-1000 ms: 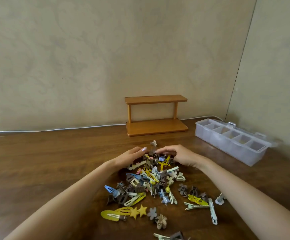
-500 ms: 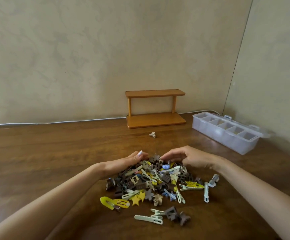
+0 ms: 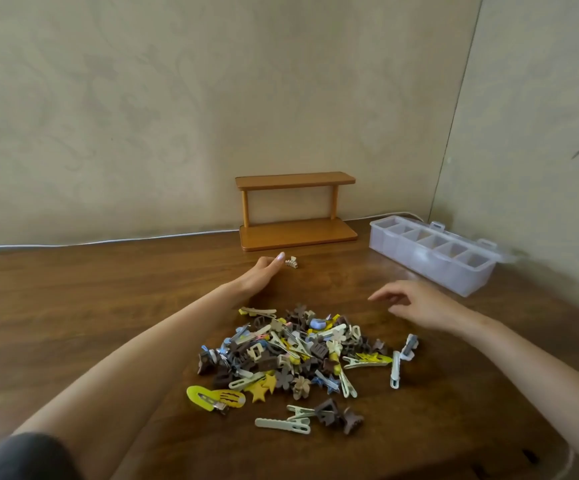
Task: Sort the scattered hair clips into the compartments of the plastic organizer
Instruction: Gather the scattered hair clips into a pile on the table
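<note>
A heap of hair clips (image 3: 295,355) in yellow, brown, cream and blue lies on the wooden table (image 3: 73,306) in front of me. One small cream claw clip (image 3: 291,262) sits apart, farther back. My left hand (image 3: 262,273) stretches toward it, the fingertips just short of it and holding nothing. My right hand (image 3: 416,303) hovers to the right of the heap with its fingers loosely spread and empty. The clear plastic organizer (image 3: 433,252) with several open compartments stands at the back right.
A small wooden two-tier shelf (image 3: 296,211) stands against the back wall. A white cable (image 3: 108,241) runs along the table's far edge. Walls close off the back and the right side.
Both hands have left the heap they were gathering. My left hand moved back toward the lone cream clip, and my right hand drew off to the right.
</note>
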Demonstrator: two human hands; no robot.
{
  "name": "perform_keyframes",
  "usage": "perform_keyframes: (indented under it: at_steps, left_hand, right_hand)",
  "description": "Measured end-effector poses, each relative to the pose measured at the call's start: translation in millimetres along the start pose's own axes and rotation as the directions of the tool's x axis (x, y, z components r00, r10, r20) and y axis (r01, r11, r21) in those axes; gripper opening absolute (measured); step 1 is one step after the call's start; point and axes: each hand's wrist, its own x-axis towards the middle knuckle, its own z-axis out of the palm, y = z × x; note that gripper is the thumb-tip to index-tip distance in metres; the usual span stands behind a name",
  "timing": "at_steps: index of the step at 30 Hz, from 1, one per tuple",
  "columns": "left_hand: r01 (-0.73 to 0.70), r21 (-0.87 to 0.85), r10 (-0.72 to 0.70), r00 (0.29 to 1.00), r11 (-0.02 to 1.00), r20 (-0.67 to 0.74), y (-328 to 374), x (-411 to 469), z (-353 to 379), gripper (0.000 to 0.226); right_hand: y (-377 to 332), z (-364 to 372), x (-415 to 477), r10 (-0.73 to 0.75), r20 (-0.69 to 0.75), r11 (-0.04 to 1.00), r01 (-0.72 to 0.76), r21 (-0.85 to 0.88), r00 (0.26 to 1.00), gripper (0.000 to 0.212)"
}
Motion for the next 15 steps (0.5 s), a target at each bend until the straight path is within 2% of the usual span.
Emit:
perform_keyframes:
  at_steps: [4, 7, 9, 11, 13, 15]
  left_hand:
    - [-0.022, 0.021, 0.022, 0.999, 1.0, -0.023, 14.4, 23.4, 7.9, 0.068]
    - [-0.02, 0.086, 0.021, 1.0, 0.996, -0.013, 16.3, 41.1, 12.0, 0.077]
    - [-0.015, 0.161, 0.011, 1.0, 0.987, 0.025, 13.8, 50.4, 13.8, 0.08]
    - [-0.051, 0.209, 0.033, 0.996, 0.977, 0.086, 16.1, 46.5, 16.2, 0.074]
    - [-0.094, 0.206, 0.059, 0.984, 0.974, 0.168, 20.3, 34.1, 17.6, 0.068]
    - [-0.125, 0.203, 0.07, 0.963, 0.971, 0.26, 21.1, 18.5, 18.0, 0.066]
  right_hand:
    - [16.5, -9.1, -19.9, 0.044, -0.037, 0.998, -0.046, -0.047, 0.998, 0.033]
    - [19.8, -16.4, -31.7, 0.101, -0.022, 0.995, -0.1, 0.011, 0.995, 0.029]
    - [18.8, -20.2, -37.0, 0.144, 0.039, 0.985, -0.147, 0.089, 0.989, 0.026]
    - [15.1, -23.1, -40.7, 0.182, 0.157, 0.963, -0.208, 0.172, 0.971, 0.025]
    - [9.2, -23.8, -41.9, 0.189, 0.265, 0.937, -0.254, 0.241, 0.946, 0.027]
    - [1.7, -21.3, -40.9, 0.179, 0.314, 0.918, -0.273, 0.286, 0.932, 0.028]
